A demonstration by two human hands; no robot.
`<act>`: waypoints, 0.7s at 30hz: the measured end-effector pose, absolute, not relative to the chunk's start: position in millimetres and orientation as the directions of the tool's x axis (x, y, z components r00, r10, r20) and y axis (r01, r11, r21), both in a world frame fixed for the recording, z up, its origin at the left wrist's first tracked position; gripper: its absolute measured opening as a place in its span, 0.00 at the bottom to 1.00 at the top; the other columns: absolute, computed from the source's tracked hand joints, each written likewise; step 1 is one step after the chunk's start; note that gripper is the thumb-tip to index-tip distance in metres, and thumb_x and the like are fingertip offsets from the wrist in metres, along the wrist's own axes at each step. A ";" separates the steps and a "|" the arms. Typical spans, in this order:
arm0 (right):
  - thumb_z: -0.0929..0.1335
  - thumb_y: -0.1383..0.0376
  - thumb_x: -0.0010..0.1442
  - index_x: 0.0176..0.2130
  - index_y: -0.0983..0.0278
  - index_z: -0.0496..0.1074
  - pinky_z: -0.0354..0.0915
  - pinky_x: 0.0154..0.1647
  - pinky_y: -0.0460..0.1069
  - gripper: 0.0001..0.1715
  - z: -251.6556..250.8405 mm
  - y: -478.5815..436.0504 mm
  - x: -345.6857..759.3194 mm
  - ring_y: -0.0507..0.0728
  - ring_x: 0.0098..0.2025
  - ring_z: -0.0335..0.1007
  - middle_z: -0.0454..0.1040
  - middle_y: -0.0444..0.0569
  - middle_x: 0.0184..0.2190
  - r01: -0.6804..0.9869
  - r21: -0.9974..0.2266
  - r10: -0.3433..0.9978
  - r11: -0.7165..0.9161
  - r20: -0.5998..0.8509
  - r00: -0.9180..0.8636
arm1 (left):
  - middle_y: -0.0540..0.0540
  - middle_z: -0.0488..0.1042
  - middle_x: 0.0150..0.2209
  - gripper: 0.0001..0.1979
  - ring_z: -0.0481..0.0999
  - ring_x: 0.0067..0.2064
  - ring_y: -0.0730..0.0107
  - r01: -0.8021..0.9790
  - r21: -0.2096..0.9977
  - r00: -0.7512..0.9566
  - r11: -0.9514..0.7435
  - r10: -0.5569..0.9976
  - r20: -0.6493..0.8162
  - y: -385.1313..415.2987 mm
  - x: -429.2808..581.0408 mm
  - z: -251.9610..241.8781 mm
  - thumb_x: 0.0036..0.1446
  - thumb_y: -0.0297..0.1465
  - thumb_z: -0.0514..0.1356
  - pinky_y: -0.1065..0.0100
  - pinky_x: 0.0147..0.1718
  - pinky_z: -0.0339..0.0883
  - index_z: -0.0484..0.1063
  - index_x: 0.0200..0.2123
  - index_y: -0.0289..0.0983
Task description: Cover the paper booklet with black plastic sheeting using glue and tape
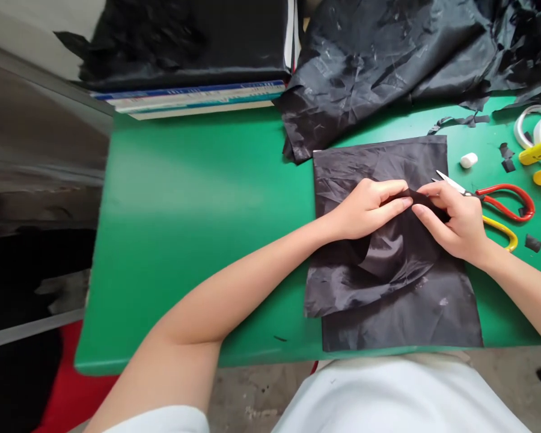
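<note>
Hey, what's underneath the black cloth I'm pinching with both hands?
A second black sheet lies flat under the top black cloth, showing along its lower and right edges, on the green table. The left hand and right hand pinch a fold. Anything between the layers is covered.

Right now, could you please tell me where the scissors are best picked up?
By the handle loops, from the right: the scissors lie on the green table, loops free and pointing right, blades pointing left by the right hand, which pinches the black fabric with the left hand.
</note>
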State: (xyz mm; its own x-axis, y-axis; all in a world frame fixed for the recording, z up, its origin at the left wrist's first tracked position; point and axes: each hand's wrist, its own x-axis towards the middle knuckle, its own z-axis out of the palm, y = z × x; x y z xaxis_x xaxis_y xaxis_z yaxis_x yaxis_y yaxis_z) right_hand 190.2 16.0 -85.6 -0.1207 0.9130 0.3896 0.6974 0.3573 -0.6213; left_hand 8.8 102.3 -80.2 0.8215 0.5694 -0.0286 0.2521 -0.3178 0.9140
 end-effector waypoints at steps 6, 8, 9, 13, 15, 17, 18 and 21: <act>0.66 0.59 0.65 0.39 0.58 0.67 0.59 0.24 0.48 0.06 -86.1 14.3 192.0 0.51 0.20 0.61 0.69 0.40 0.21 0.769 -0.585 0.952 0.258 0.288 -0.100 | 0.54 0.57 0.22 0.18 0.57 0.27 0.77 0.261 0.908 0.819 -0.327 0.574 -0.029 103.3 6.1 -79.8 0.64 0.41 0.52 0.72 0.30 0.53 0.59 0.25 0.37; 0.66 0.58 0.65 0.39 0.58 0.68 0.60 0.25 0.49 0.06 -86.4 14.3 192.3 0.52 0.21 0.62 0.70 0.41 0.21 0.769 -0.585 0.954 0.256 0.282 -0.103 | 0.54 0.58 0.22 0.18 0.58 0.27 0.77 0.256 0.904 0.817 -0.343 0.577 -0.013 102.7 5.7 -80.9 0.65 0.42 0.53 0.72 0.30 0.54 0.61 0.26 0.37; 0.66 0.58 0.65 0.38 0.58 0.68 0.60 0.25 0.49 0.07 -86.3 14.2 192.4 0.52 0.21 0.62 0.70 0.41 0.21 0.767 -0.589 0.954 0.255 0.281 -0.101 | 0.54 0.58 0.22 0.19 0.58 0.27 0.77 0.251 0.902 0.818 -0.351 0.575 -0.004 102.4 5.5 -81.6 0.65 0.42 0.53 0.72 0.31 0.55 0.62 0.26 0.37; 0.65 0.56 0.66 0.36 0.58 0.68 0.59 0.23 0.49 0.09 -85.9 12.7 193.0 0.51 0.20 0.60 0.68 0.41 0.20 0.735 -0.644 0.965 0.213 0.258 -0.053 | 0.54 0.59 0.21 0.19 0.59 0.27 0.77 0.225 0.898 0.827 -0.378 0.562 0.029 101.4 5.0 -83.6 0.64 0.43 0.56 0.72 0.31 0.56 0.65 0.27 0.37; 0.66 0.55 0.66 0.35 0.58 0.68 0.58 0.23 0.49 0.10 -86.0 11.9 193.7 0.51 0.20 0.58 0.67 0.40 0.20 0.711 -0.675 0.967 0.196 0.254 -0.025 | 0.54 0.59 0.21 0.18 0.59 0.26 0.77 0.215 0.899 0.829 -0.381 0.558 0.039 101.3 4.7 -83.7 0.64 0.43 0.56 0.71 0.30 0.56 0.65 0.27 0.37; 0.66 0.55 0.66 0.35 0.58 0.68 0.58 0.24 0.49 0.10 -86.3 11.7 194.3 0.51 0.20 0.57 0.66 0.39 0.19 0.691 -0.695 0.964 0.200 0.266 -0.011 | 0.54 0.59 0.21 0.18 0.59 0.26 0.77 0.211 0.902 0.828 -0.377 0.559 0.039 101.1 4.8 -83.4 0.64 0.42 0.56 0.71 0.30 0.55 0.65 0.27 0.37; 0.67 0.56 0.65 0.35 0.58 0.67 0.59 0.24 0.49 0.10 -86.4 11.8 194.5 0.50 0.20 0.57 0.65 0.39 0.19 0.683 -0.701 0.963 0.207 0.270 -0.014 | 0.54 0.59 0.21 0.18 0.59 0.26 0.77 0.213 0.903 0.828 -0.374 0.560 0.037 100.9 4.9 -83.2 0.64 0.42 0.57 0.71 0.30 0.55 0.65 0.27 0.37; 0.67 0.57 0.65 0.36 0.58 0.67 0.58 0.24 0.48 0.08 -86.3 12.9 194.4 0.50 0.20 0.57 0.65 0.39 0.20 0.680 -0.699 0.965 0.222 0.256 -0.052 | 0.54 0.60 0.21 0.20 0.60 0.27 0.77 0.233 0.900 0.826 -0.368 0.563 0.016 100.0 5.6 -82.3 0.63 0.45 0.57 0.71 0.30 0.55 0.66 0.26 0.37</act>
State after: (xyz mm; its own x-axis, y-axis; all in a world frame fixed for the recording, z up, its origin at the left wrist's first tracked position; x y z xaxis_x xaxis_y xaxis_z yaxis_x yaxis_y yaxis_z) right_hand 194.4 12.9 -86.3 -0.0523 0.9654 0.2556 0.6797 0.2219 -0.6991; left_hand 5.6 100.0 -82.3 0.8262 0.5632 0.0162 0.2331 -0.3678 0.9002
